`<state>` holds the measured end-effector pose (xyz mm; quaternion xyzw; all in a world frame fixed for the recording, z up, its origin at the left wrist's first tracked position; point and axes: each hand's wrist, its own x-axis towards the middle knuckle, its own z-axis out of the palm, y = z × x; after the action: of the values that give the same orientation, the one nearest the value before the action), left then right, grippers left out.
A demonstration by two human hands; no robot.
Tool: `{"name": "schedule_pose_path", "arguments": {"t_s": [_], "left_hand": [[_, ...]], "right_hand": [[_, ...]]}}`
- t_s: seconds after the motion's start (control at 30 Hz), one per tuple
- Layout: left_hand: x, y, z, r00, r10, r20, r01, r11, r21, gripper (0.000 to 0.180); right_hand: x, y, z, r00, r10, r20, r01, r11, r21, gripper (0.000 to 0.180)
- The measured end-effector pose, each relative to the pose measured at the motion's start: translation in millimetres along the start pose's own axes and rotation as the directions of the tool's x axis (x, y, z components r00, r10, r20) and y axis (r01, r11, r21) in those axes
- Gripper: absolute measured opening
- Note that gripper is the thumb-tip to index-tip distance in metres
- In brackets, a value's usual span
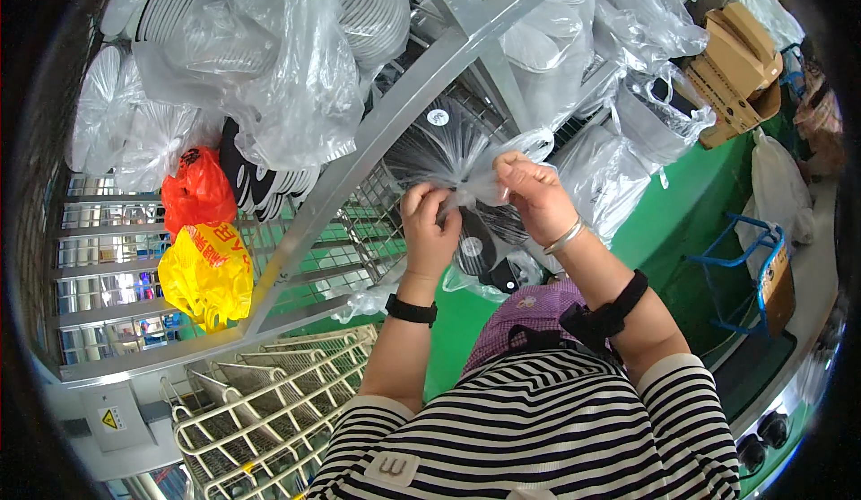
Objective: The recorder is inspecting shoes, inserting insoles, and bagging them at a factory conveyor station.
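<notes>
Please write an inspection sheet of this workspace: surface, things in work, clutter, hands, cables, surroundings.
Surface: green floor; no table seen.
Things in work: clear bag holding black discs, its neck pinched between both hands.
Clutter: red bag and yellow bag hanging on the left; clear bags of white discs above; cardboard boxes at upper right.
Hands: left hand and right hand both grip the bag's neck; bracelet on the right wrist.
Cables: nothing seen.
Surroundings: metal rack, wire baskets below, blue cart on the right.
</notes>
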<state>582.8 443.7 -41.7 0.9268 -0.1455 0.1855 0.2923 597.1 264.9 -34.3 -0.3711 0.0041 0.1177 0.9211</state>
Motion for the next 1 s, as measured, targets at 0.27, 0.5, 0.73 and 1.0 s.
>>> {"name": "schedule_pose_path", "arguments": {"t_s": [0.27, 0.5, 0.73, 1.0], "left_hand": [[2.4, 13.4, 2.2, 0.995, 0.071, 0.064, -0.07, 0.997, -0.018, 0.025], [7.6, 9.7, 9.2, 0.996, 0.089, 0.031, -0.091, 0.992, 0.089, 0.023], [22.8, -13.5, 0.9, 0.982, -0.172, 0.075, 0.183, 0.966, -0.183, 0.018], [50.3, -28.1, -23.7, 0.77, -0.494, 0.403, 0.499, 0.074, -0.863, 0.017]], "right_hand": [[3.2, -22.4, 4.2, 0.942, 0.297, 0.158, 0.167, -0.005, -0.986, 0.041], [-7.6, -27.6, 2.7, 0.945, -0.071, 0.32, 0.306, 0.539, -0.785, 0.027], [-16.7, -55.5, -1.6, 0.599, -0.252, 0.76, 0.782, 0.388, -0.487, 0.01], [32.9, -22.1, -49.7, 0.882, -0.381, 0.279, 0.359, 0.158, -0.92, 0.023]]}}
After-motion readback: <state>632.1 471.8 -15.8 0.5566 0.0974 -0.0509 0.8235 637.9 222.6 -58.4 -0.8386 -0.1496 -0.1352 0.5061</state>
